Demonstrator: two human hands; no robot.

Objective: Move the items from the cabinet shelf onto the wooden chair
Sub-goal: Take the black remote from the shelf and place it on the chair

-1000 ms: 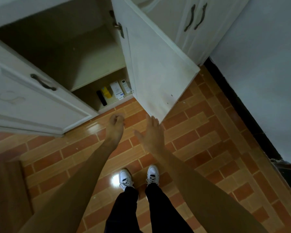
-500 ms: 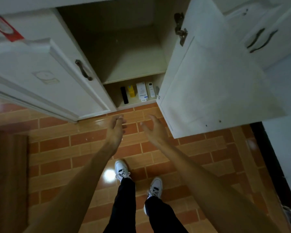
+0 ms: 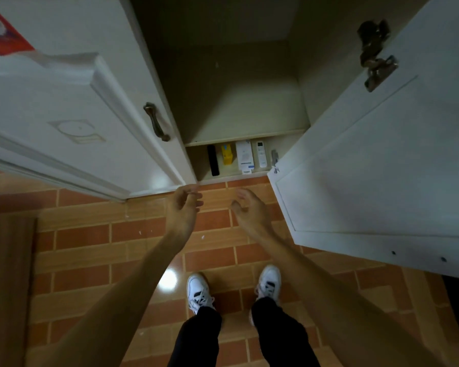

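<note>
On the cabinet's bottom shelf [image 3: 231,176] lie several items in a row: a black remote [image 3: 213,160], a yellow box [image 3: 227,154], a white box [image 3: 244,156] and a white remote [image 3: 261,154]. My left hand [image 3: 184,207] and my right hand [image 3: 247,209] hang in front of the shelf, above the floor, both empty with loosely curled fingers. Neither touches an item. A brown wooden surface [image 3: 7,287], perhaps the chair, shows at the left edge.
Both white cabinet doors stand open: the left door [image 3: 85,123] with a dark handle [image 3: 156,122], the right door [image 3: 376,165] jutting over the floor. The upper shelf [image 3: 239,107] holds nothing. My white shoes [image 3: 200,292] stand on orange brick-pattern tiles.
The view has moved closer and centred on the open cabinet. Both hands have come forward toward the bottom shelf, and their fingers now curl more loosely.
</note>
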